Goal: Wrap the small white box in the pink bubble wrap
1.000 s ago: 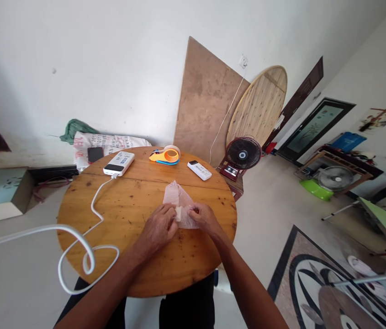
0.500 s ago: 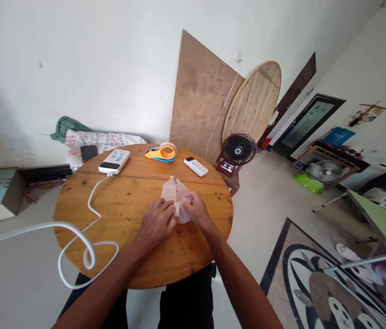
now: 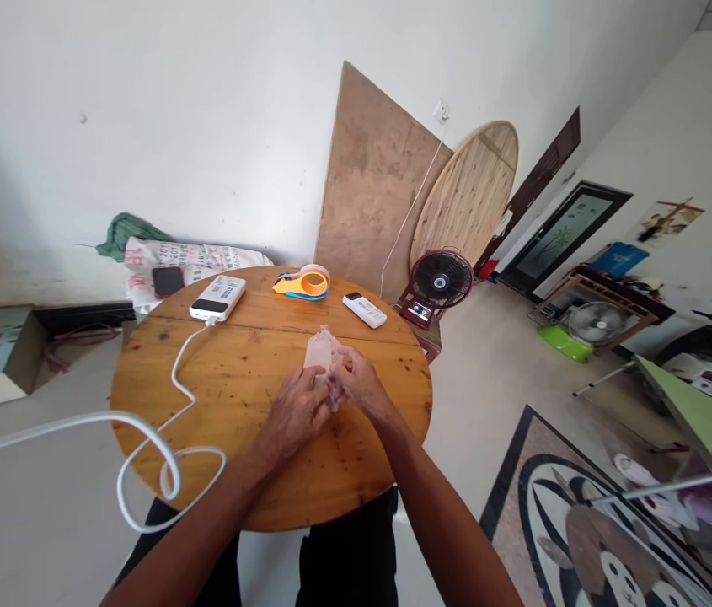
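A thin, pale pink plastic bag (image 3: 321, 352) lies near the middle of the round wooden table (image 3: 248, 472). My left hand (image 3: 296, 413) and my right hand (image 3: 361, 384) meet over its near end, fingers curled and pinching the crumpled plastic between them. Only the far part of the bag shows beyond my knuckles; what is inside it is hidden.
At the table's far edge lie a white power bank (image 3: 217, 298) with a white cable (image 3: 159, 438) looping off the left side, an orange tape dispenser (image 3: 302, 282) and a white remote (image 3: 364, 309). A floor fan (image 3: 441, 282), wooden boards and a printed sack (image 3: 191, 257) stand behind.
The bag has been gathered smaller between my hands, and both hands have closed in together over it. The view has shifted slightly.
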A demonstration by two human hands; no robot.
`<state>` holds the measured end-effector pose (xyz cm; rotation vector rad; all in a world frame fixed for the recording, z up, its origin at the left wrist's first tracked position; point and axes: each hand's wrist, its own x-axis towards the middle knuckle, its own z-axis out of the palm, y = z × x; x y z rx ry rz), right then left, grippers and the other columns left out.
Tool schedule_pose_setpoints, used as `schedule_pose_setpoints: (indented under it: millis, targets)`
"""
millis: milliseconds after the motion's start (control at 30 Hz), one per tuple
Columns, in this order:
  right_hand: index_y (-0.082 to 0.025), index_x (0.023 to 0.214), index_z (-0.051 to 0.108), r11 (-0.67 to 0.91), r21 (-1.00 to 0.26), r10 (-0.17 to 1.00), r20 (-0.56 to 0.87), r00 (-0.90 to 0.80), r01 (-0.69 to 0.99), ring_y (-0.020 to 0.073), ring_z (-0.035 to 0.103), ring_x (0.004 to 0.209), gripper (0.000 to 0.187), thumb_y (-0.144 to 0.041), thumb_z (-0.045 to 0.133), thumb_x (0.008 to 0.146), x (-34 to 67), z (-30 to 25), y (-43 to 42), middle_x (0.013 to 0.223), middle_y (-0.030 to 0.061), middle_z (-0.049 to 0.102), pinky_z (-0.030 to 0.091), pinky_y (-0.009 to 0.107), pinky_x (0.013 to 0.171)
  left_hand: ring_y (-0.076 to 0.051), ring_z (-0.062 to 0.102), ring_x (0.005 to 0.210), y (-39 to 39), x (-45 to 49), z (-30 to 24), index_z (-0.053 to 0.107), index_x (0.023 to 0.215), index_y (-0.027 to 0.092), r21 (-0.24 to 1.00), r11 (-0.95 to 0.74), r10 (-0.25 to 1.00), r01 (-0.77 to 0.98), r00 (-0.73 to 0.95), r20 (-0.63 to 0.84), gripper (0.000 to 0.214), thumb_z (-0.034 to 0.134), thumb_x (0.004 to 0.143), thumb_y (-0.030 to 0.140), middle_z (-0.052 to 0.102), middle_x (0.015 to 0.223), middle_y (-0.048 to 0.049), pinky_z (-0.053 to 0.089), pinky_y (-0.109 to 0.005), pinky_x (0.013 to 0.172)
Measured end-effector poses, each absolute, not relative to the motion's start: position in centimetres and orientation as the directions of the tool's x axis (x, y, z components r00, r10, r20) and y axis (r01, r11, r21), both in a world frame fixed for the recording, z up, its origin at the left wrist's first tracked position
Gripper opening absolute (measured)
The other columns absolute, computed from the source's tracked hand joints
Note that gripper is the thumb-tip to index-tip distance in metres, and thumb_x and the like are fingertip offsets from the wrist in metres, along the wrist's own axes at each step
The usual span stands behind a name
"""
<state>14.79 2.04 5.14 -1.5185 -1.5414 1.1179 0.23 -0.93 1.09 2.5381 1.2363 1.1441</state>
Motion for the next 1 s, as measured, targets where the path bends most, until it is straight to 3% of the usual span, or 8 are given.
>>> schedule_pose_setpoints:
  millis: [200,333,467,633,800,1000]
  targets:
    - [-0.016,0.135,0.032,0.006,-0.932,0.992,-0.040,-0.118,0.363,0.0109,0.061,0.060,0.060,-0.015,0.043,0.076,15.2,6.1,-0.1,0.094,0.0061,0.066,0.045,0.021,0.050,-0.020,0.051,0.084,-1.6,0.0,1.5,0.062,0.084,0.019,0.530,-0.615,0.771,0.583,0.306,0.558,0.019,0.048,0.076,0.010,0.058,0.085,-0.0056,0.043,-0.034,0.078]
    - [-0.017,0.134,0.036,0.032,-0.928,0.983,-0.038,-0.182,0.370,0.0110,0.062,0.068,0.060,-0.012,0.041,0.074,15.7,6.1,-0.7,0.104,0.0081,0.065,0.045,0.021,0.055,-0.019,0.053,0.085,-1.5,-0.4,1.6,0.061,0.079,0.019,0.633,-0.600,0.790,0.490,0.240,0.564,0.021,0.045,0.075,0.006,0.062,0.085,-0.0043,0.045,-0.033,0.080]
    - [-0.018,0.134,0.037,0.095,-0.914,0.963,-0.015,-0.268,0.394,0.0113,0.061,0.073,0.063,-0.012,0.047,0.072,16.1,5.7,-0.5,0.109,0.0072,0.064,0.047,0.023,0.062,-0.019,0.054,0.090,-1.3,-0.5,1.1,0.066,0.078,0.020,0.608,-0.642,0.759,0.467,0.272,0.592,0.024,0.046,0.075,0.007,0.062,0.092,-0.0049,0.045,-0.033,0.083]
    - [-0.020,0.135,0.038,0.255,-0.776,0.945,0.074,-0.319,0.577,0.0116,0.058,0.075,0.064,-0.011,0.052,0.074,15.8,5.3,-0.3,0.113,0.0049,0.062,0.048,0.025,0.069,-0.019,0.056,0.089,-1.3,-0.4,0.9,0.061,0.078,0.020,0.684,-0.588,0.803,0.431,0.213,0.556,0.018,0.047,0.073,0.009,0.063,0.089,-0.0042,0.045,-0.034,0.083]
    - [-0.023,0.131,0.043,0.362,-0.586,0.927,0.145,-0.346,0.725,0.0179,0.060,0.087,0.064,-0.005,0.053,0.070,14.9,5.8,-0.7,0.111,0.0049,0.063,0.047,0.029,0.078,-0.017,0.059,0.084,-1.2,0.0,0.7,0.057,0.087,0.019,0.873,-0.354,0.932,0.335,0.051,0.359,0.016,0.046,0.076,0.019,0.064,0.088,-0.0030,0.046,-0.029,0.073]
    - [-0.024,0.127,0.044,0.414,-0.565,0.907,0.186,-0.379,0.714,0.0212,0.061,0.091,0.057,-0.008,0.051,0.073,14.9,6.1,-1.0,0.108,0.0055,0.064,0.047,0.030,0.078,-0.018,0.057,0.076,0.2,0.5,2.3,0.060,0.073,0.018,0.780,-0.225,0.973,0.584,0.101,0.206,0.019,0.052,0.077,0.034,0.063,0.078,-0.0035,0.040,-0.028,0.066]
